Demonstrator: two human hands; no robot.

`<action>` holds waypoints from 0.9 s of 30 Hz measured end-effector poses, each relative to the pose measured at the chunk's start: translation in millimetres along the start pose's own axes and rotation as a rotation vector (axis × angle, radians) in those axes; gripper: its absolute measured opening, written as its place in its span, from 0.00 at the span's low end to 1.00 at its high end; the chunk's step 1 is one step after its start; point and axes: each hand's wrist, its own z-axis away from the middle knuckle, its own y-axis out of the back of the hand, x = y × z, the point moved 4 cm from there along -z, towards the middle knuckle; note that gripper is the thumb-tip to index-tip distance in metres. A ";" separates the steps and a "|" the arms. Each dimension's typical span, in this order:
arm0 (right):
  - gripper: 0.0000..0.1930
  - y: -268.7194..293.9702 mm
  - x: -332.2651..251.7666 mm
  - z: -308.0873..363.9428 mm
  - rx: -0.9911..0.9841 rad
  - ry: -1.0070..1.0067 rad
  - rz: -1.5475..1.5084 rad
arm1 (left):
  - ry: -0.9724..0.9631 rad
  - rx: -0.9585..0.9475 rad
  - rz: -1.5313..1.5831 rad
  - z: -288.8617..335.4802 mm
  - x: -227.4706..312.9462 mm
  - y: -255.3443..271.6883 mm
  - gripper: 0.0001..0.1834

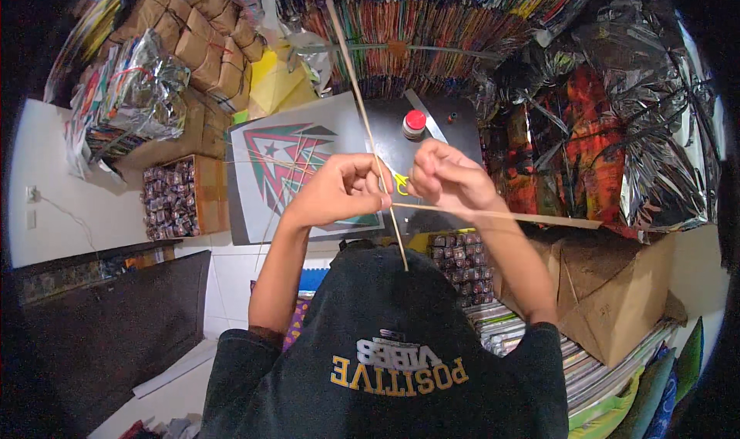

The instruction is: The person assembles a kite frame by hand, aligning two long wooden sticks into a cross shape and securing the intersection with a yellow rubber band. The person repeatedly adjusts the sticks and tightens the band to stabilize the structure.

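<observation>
My left hand (339,191) pinches two thin bamboo sticks where they cross. The long bamboo stick (351,65) slants from the top of the view down toward my dark shirt. The other bamboo stick (532,218) points right, passing by my right wrist. Close beside the crossing, my right hand (456,178) is raised with its fingers curled and pinched together; what they hold is too fine to make out. Yellow-handled scissors (401,183) lie on the dark table (455,142) behind my hands. A white sheet with a red, green and black design (266,150) lies left of them, under several thin sticks.
A red-capped bottle (415,123) and a metal ruler (424,109) are on the table's far side. Stacked folded sheets (401,69) line the back. Plastic-wrapped bundles (570,146) crowd the right, above a cardboard box (617,300). Brown paper packages (196,46) are piled at left.
</observation>
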 end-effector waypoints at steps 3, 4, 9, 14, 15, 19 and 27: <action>0.11 -20.3 -15.5 7.6 -0.059 -0.208 0.448 | 0.082 -0.142 -0.201 4.8 12.4 -2.7 0.08; 0.12 -25.2 -15.7 9.0 -0.093 -0.267 0.570 | 0.062 -0.169 -0.285 5.5 17.7 -4.5 0.08; 0.11 -49.3 -21.6 6.0 -0.190 -0.223 1.057 | -0.180 -0.133 -0.580 2.6 4.0 -1.8 0.07; 0.08 -65.9 -19.6 3.3 -0.073 -0.095 1.282 | -0.074 0.218 -0.441 0.8 -3.6 -2.3 0.05; 0.07 -66.8 -14.3 3.6 -0.039 0.017 1.305 | -0.112 0.290 -0.347 -0.6 -3.4 -4.9 0.06; 0.07 -74.0 -2.2 2.0 0.123 0.240 1.320 | -0.156 0.531 -0.040 -3.6 -7.2 -13.7 0.07; 0.07 -45.9 35.4 6.4 0.409 0.437 0.739 | -0.345 0.611 0.531 -11.5 -11.2 -17.9 0.09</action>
